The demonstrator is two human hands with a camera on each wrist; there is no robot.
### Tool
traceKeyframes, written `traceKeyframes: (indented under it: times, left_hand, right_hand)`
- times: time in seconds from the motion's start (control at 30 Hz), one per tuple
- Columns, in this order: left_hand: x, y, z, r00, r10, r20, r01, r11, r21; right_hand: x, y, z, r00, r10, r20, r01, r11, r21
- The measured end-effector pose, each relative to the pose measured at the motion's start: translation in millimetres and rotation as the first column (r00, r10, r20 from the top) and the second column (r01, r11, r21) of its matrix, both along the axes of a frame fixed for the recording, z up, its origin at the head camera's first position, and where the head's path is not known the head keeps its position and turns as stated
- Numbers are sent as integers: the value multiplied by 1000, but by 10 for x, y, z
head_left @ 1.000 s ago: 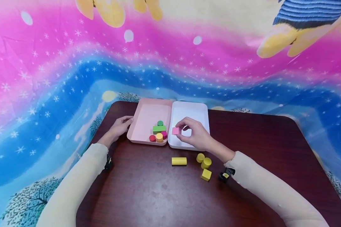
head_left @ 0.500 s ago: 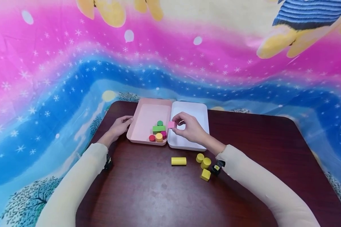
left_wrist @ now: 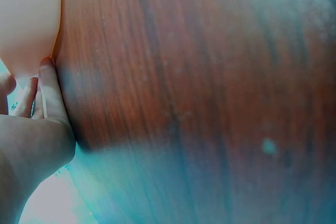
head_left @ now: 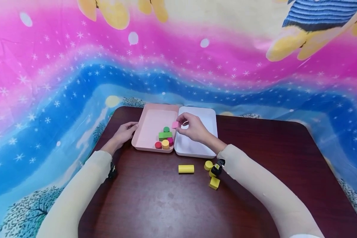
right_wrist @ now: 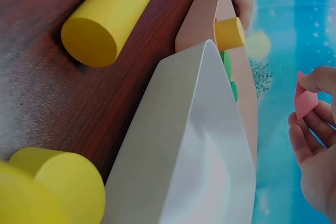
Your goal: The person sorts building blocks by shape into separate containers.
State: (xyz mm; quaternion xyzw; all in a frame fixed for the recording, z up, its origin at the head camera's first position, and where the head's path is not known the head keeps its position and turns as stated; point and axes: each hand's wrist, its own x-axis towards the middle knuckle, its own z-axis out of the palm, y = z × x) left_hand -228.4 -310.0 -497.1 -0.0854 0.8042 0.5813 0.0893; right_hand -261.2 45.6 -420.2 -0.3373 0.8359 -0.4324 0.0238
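Note:
My right hand (head_left: 193,128) pinches a pink block (head_left: 175,125) between thumb and fingertips, held above the meeting edges of the two trays. The right wrist view shows the same pink block (right_wrist: 305,102) raised over the tray walls. At the left, my left hand (head_left: 124,133) touches the outer side of the pink tray (head_left: 150,115), fingers (left_wrist: 51,90) fairly straight against its wall. Inside that tray's near right corner lie a green block (head_left: 165,136), a green cylinder (head_left: 166,129), a red one (head_left: 158,145), a yellow-orange one (head_left: 165,144) and a magenta one (head_left: 170,141).
A white tray (head_left: 209,115) stands against the pink tray's right side. In front lie a yellow cylinder (head_left: 186,169) on its side, a short yellow cylinder (head_left: 208,165), another partly hidden behind the right wrist device, and a yellow block (head_left: 214,183). A patterned cloth (head_left: 178,76) hangs behind the table.
My right hand has carried the pink block left and farther away, from over the white tray to the trays' shared edge. My left hand has stayed at the pink tray.

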Motion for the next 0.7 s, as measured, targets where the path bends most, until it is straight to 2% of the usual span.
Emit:
traceKeyframes:
  times: [0.4, 0.7]
  left_hand:
    - [-1, 1, -4, 1000, 3, -3, -3, 1000, -6]
    - [0, 6, 4, 1000, -3, -3, 3, 1000, 2]
  right_hand:
    - [-165, -160, -136, 999, -21, 43, 20, 999, 37]
    - [-255, -286, -242, 996, -74, 57, 70, 995, 70]
